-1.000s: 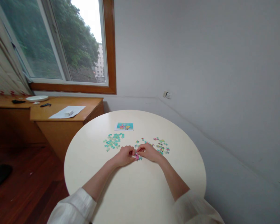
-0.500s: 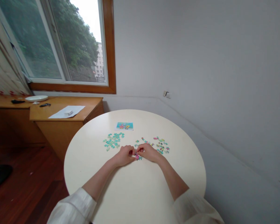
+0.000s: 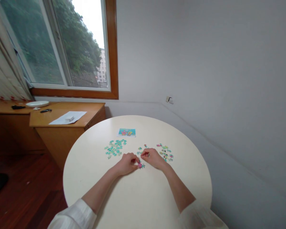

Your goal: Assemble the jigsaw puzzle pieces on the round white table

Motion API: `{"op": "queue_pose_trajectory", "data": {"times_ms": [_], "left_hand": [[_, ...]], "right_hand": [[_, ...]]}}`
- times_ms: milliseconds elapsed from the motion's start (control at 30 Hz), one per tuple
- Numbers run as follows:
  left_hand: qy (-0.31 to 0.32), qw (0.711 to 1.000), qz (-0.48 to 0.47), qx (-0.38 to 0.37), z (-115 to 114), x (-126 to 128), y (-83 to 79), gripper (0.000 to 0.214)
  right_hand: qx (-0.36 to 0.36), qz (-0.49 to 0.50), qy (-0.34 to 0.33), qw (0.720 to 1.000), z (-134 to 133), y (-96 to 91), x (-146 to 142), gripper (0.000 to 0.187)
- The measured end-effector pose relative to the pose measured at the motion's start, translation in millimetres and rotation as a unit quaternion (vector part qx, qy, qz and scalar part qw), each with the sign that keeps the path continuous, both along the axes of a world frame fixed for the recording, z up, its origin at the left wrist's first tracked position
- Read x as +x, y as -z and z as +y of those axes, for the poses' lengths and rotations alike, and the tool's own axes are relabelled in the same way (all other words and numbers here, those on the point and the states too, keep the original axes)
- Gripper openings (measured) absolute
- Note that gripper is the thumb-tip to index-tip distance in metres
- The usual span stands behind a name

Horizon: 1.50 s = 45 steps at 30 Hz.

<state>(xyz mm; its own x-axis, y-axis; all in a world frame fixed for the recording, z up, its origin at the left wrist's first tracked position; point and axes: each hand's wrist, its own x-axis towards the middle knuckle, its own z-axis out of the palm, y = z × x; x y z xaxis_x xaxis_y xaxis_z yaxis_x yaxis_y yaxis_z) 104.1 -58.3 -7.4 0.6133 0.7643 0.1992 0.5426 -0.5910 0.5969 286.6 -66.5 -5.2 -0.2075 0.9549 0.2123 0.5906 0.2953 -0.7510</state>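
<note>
A small cluster of pink and teal jigsaw puzzle pieces (image 3: pixel 141 165) lies on the round white table. My left hand (image 3: pixel 128 163) is curled at its left side, with thumb and index finger closed on the cluster's edge. Just above and right of it, my right hand (image 3: pixel 153 158) is in a pinch, its fingertips apart from the cluster. Whatever may be between them is too small to make out. Loose pieces (image 3: pixel 139 148) lie beyond my right hand, which partly hides them.
Many teal pieces (image 3: pixel 115 148) are spread at the left, and mixed yellow, pink and teal pieces (image 3: pixel 166 152) at the right. A picture card (image 3: pixel 126 132) lies behind them. A wooden desk (image 3: pixel 95 111) with a paper sheet (image 3: pixel 62 120) stands at the back left.
My right hand has drawn slightly up and away from the cluster, leaving a wider gap between the hands. The left hand stays at the cluster. The view has tilted up slightly.
</note>
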Motion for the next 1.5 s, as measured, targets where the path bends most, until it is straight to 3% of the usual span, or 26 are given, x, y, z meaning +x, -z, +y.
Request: {"op": "queue_pose_trajectory", "data": {"times_ms": [467, 933, 1500], "left_hand": [[0.01, 1.0, 0.004, 0.01, -1.8, 0.0, -1.5, 0.018], [0.007, 1.0, 0.019, 0.009, 0.3, 0.1, 1.0, 0.027], [0.006, 1.0, 0.012, 0.009, -1.3, -0.6, -1.5, 0.022]], "right_hand": [[0.02, 0.031, 0.146, 0.989, 11.6, 6.3, 21.4, 0.012], [0.029, 0.025, 0.144, 0.989, 11.5, 7.5, 21.2, 0.012], [0.031, 0.005, 0.155, 0.987, 17.2, 13.9, 30.3, 0.012]]}}
